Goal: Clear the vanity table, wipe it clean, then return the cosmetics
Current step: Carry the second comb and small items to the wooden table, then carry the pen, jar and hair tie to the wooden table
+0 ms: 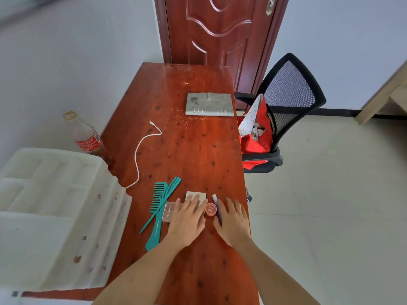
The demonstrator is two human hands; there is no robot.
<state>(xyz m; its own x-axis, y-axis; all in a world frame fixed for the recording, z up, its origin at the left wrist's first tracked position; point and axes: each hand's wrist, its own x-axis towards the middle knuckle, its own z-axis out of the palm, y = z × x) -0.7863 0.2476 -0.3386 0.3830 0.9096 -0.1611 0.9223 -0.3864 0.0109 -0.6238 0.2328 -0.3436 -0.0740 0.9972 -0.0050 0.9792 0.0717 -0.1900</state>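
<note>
— So, where are the cosmetics found on the vanity table (187, 150)?
— Clustered near its front edge: a clear palette (170, 212) and pale card (196, 195) are covered by the flat, spread left hand (187, 221); a round red tin (211, 209) sits just right of it.
— And the right hand (233, 221)?
— Laid flat, fingers straight, over a slim white-and-blue tube (215, 200). Two teal combs (161, 200) are crossed left of the palette.
</note>
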